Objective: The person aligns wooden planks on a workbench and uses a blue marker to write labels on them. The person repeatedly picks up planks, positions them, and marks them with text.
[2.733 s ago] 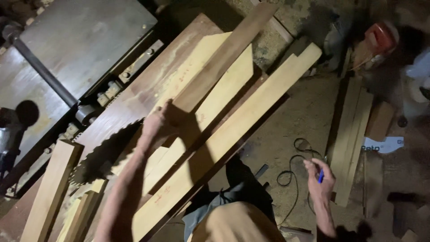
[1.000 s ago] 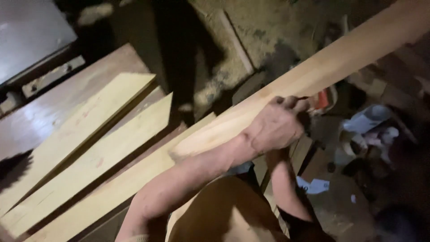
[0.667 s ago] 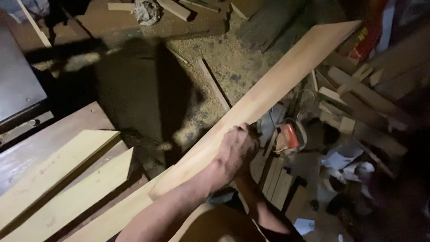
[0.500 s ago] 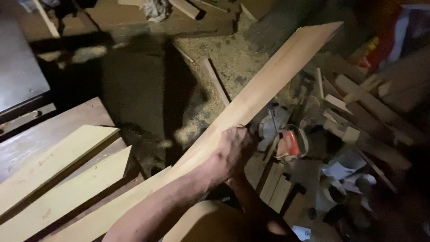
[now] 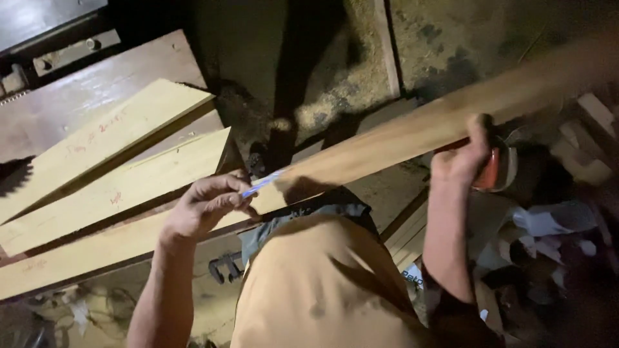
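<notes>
Left hand pinches blue pen; right hand grips long plank from below.

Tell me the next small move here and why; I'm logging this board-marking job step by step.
Probably bring the pen tip down onto the board near its close end. The left hand holds the pen right at that end, while the right hand grips the board farther along; the far end looks blurred, so steady it first.
</notes>
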